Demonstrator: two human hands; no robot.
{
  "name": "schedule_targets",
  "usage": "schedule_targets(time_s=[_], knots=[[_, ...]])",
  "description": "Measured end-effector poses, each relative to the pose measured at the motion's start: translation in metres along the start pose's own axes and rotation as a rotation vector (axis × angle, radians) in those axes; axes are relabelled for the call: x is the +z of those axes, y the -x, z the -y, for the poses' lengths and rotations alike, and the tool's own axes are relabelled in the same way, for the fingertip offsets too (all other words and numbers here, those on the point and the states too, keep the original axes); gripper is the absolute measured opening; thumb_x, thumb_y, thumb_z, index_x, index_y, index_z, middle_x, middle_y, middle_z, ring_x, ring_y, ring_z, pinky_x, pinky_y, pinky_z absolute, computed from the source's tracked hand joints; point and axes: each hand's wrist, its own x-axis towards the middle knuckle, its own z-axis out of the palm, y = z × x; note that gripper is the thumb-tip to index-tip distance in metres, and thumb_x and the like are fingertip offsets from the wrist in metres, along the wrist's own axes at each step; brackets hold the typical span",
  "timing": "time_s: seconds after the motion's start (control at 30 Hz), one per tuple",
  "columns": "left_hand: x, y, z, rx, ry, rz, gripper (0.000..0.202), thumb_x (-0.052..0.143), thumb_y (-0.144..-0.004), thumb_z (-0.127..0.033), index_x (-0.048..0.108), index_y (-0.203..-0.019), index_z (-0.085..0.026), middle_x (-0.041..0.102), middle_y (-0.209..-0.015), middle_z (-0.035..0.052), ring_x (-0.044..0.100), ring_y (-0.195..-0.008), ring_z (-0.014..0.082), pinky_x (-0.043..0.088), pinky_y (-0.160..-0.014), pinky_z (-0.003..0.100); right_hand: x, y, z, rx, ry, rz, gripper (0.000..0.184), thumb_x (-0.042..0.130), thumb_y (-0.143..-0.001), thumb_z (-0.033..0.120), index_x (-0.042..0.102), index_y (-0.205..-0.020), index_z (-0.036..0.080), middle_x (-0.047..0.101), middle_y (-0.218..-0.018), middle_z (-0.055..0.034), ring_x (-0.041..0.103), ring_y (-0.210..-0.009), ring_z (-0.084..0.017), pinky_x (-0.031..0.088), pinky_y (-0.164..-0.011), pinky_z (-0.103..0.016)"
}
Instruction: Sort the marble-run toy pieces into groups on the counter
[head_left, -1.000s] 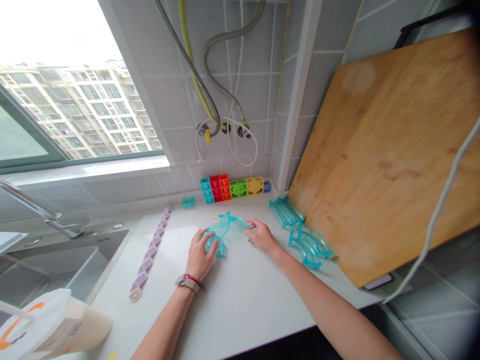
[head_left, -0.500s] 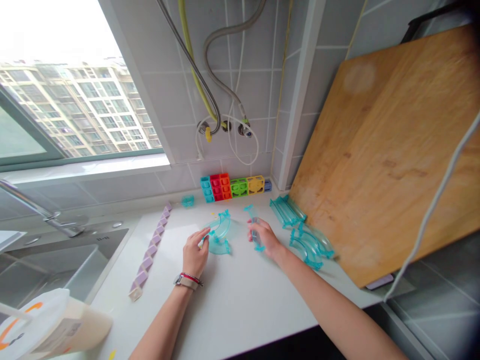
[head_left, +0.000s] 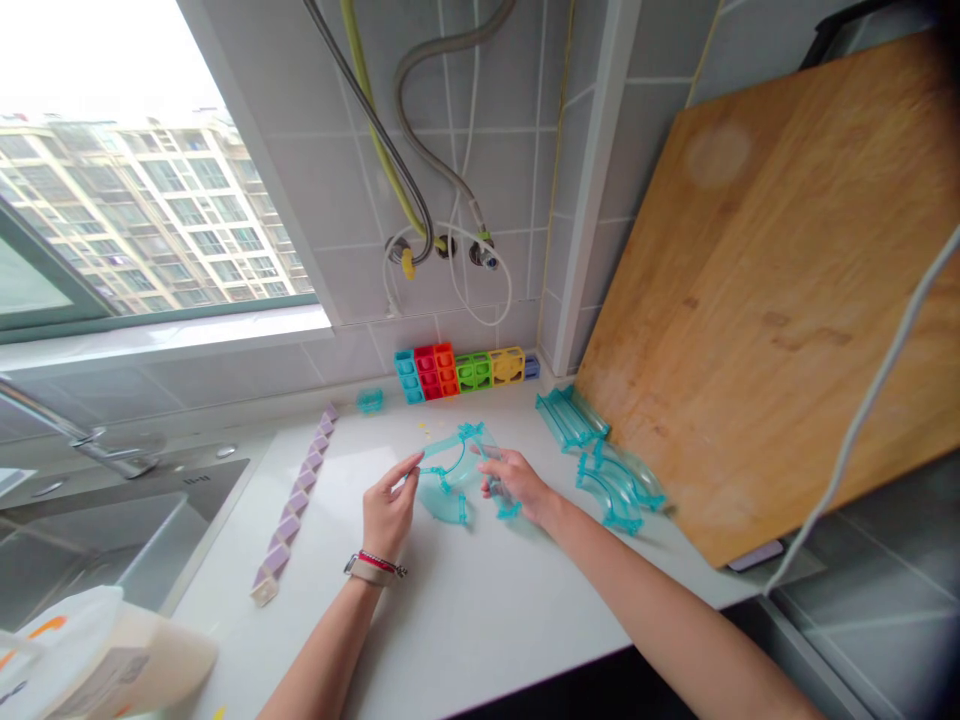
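Note:
My left hand [head_left: 391,500] pinches the near end of a translucent teal curved track piece [head_left: 452,446] between thumb and fingers. Just below it, another curved teal section [head_left: 454,510] rests at the counter; whether the two are joined I cannot tell. My right hand [head_left: 517,482] is closed around a further teal track piece [head_left: 508,511], held close to the far end of the left one. Their ends meet or overlap near a teal connector [head_left: 471,430]; the clear plastic hides the exact contact.
Straight teal tracks [head_left: 568,418] and curved ones [head_left: 611,490] lie at the right by a leaning wooden board [head_left: 757,300]. Colored blocks [head_left: 457,371] line the back wall. A purple-and-white zigzag strip [head_left: 292,505], a sink [head_left: 120,530] and a drink cup [head_left: 120,660] are leftward.
My right hand has moved slightly left with its track piece, bringing it against or near the left one. The left hand's track piece has lifted and turned somewhat to the right.

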Motion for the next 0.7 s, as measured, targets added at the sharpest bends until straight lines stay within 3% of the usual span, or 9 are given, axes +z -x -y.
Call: schedule_targets(time_s=[0.23, 0.37, 0.47, 0.57, 0.7], knots=[[-0.012, -0.011, -0.001, -0.246, 0.474, -0.159, 0.04, 0.083, -0.076, -0.037, 0.074, -0.111, -0.018, 0.072, -0.124, 0.0113, 0.071, -0.108, 0.0272, 0.059, -0.097, 0.05, -0.006, -0.006, -0.006, 0.077, 0.015, -0.092, 0.038, 0.074, -0.07, 0.026, 0.071, -0.107, 0.018, 0.06, -0.066, 0.0025, 0.062, -0.055, -0.013, 0.055, -0.054, -0.026], [-0.014, -0.014, -0.007, -0.358, 0.675, -0.109, 0.041, 0.083, -0.078, -0.026, 0.068, -0.115, -0.022, 0.068, -0.13, 0.0122, 0.074, -0.107, 0.0293, 0.058, -0.098, 0.052, -0.005, -0.006, -0.003, 0.062, 0.033, -0.105, 0.04, 0.075, -0.069, 0.026, 0.071, -0.109, 0.021, 0.061, -0.068, 0.0031, 0.06, -0.053, -0.012, 0.054, -0.053, -0.025], [-0.013, -0.013, -0.011, -0.422, 0.729, -0.06, 0.038, 0.081, -0.08, -0.02, 0.067, -0.115, -0.02, 0.068, -0.129, 0.0131, 0.074, -0.108, 0.0317, 0.059, -0.098, 0.051, -0.003, -0.004, 0.001, -0.046, 0.043, -0.172, 0.041, 0.075, -0.07, 0.028, 0.07, -0.11, 0.021, 0.062, -0.072, 0.0025, 0.058, -0.057, -0.012, 0.053, -0.055, -0.025], [-0.011, -0.01, -0.014, -0.44, 0.738, -0.046, 0.035, 0.082, -0.079, -0.021, 0.069, -0.111, -0.017, 0.07, -0.119, 0.0124, 0.073, -0.108, 0.0333, 0.059, -0.098, 0.05, -0.001, -0.002, 0.006, -0.155, 0.004, -0.217, 0.04, 0.075, -0.072, 0.033, 0.069, -0.108, 0.02, 0.067, -0.083, -0.0006, 0.055, -0.058, -0.011, 0.051, -0.055, -0.024], [-0.007, -0.005, -0.02, -0.433, 0.726, 0.007, 0.029, 0.084, -0.078, -0.025, 0.069, -0.101, -0.015, 0.071, -0.105, 0.0096, 0.072, -0.111, 0.0349, 0.058, -0.1, 0.051, 0.0, 0.001, 0.011, -0.183, -0.132, -0.167, 0.047, 0.073, -0.078, 0.049, 0.068, -0.113, 0.018, 0.067, -0.084, -0.0024, 0.053, -0.058, -0.012, 0.046, -0.051, -0.024]])
